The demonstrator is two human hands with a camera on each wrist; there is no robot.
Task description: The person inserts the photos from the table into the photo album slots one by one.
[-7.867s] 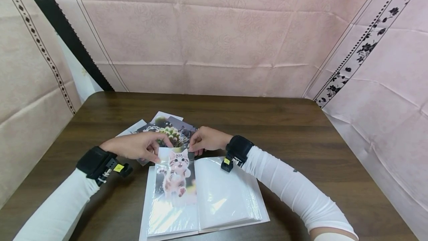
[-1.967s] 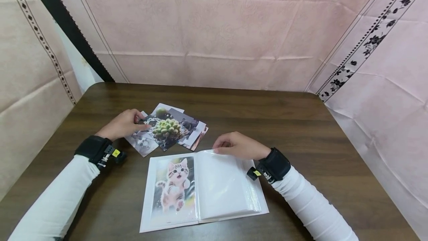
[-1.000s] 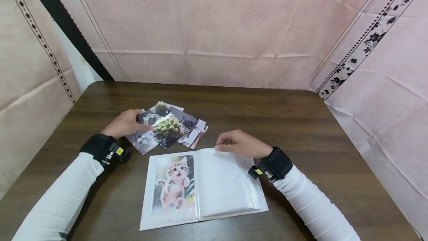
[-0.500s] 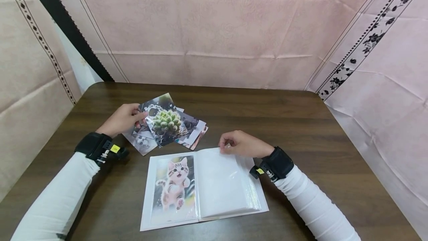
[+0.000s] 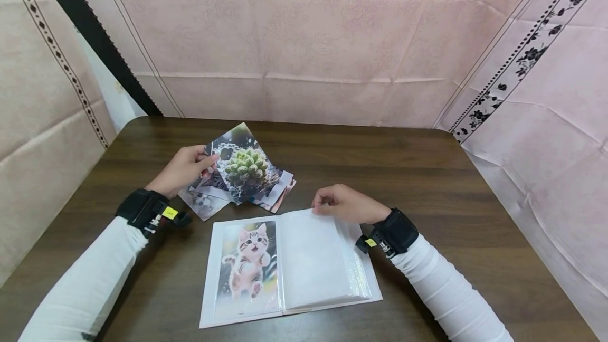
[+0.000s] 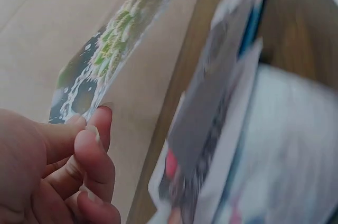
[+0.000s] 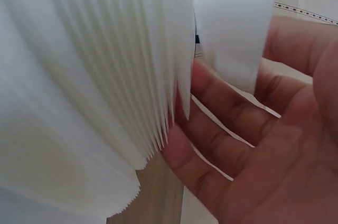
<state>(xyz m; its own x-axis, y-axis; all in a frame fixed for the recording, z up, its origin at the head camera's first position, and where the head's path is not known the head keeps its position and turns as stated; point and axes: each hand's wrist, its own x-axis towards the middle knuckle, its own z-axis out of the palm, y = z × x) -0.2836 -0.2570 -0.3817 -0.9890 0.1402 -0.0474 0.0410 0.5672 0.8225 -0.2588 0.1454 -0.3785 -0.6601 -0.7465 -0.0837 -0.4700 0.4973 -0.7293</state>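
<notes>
Since half a second ago: left hand (image 5: 184,170) and succulent photo (image 5: 246,167) have shifted a bit to the right, and the photo's top corner now reaches the table's far edge in the head view. A second ago it sat lower, over the photo pile (image 5: 205,205). Right hand (image 5: 347,203) and album (image 5: 315,263) are basically unchanged.

Succulent photo: glossy print, pale-green rosette of plump leaves in the middle, dark grey surround with whitish specks and ring shapes, yellow-green patch at the top corner. Sits rotated, corner up. Left wrist view has it nearly edge-on, slightly bowed, clear of the pile with a visible gap. In the head view it overlaps most of the pile.

Hands are well apart. Left has the photo's left edge pinched between thumb and fingers. Right has thumb and fingers on the top edge of the album's right page, a sheet between them; right wrist view shows the page edges fanned, fingertips against them.

Album lies open on the dark wood table (image 5: 427,189), just below the pile. Right page is plain white with shiny plastic; left page carries a kitten photo (image 5: 247,263), upright, under clear film. Pile is fanned out; left wrist view of it is blurred.
</notes>
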